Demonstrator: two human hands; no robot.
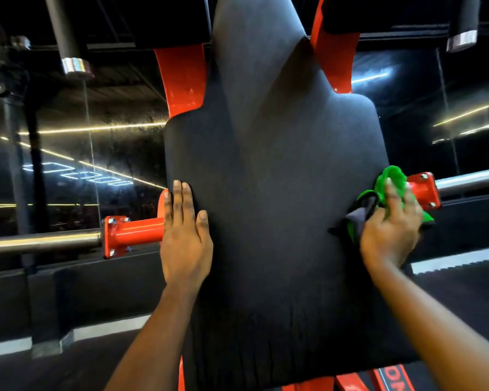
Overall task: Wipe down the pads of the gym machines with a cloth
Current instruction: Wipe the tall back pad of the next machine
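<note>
Head view shows you close to a big black pad (271, 193) on a red gym machine (181, 77). Your left hand (185, 238) lies flat on the left edge of the pad, with the fingers straight and pointing up. It holds nothing. It looks like it is there to keep the pad steady. Your right hand (390, 232) holds a green cloth (391, 179) with the fingers bent over it. It presses the cloth on the right edge of the pad, about halfway up. Part of the cloth sticks out above your fingers, next to a red bracket (424, 190).

So the wiping looks like it is going on right now, on the right side of this pad. You cannot tell from the pad which parts are clean. It looks dark and dull all over, with no wet marks to see. The tall thin top part, the middle and the left side under your flat hand may need the cloth too. The low part has small cracks where dirt could hide. The task talks about more than one machine, so I think a lot of the job is left after this pad.
</note>
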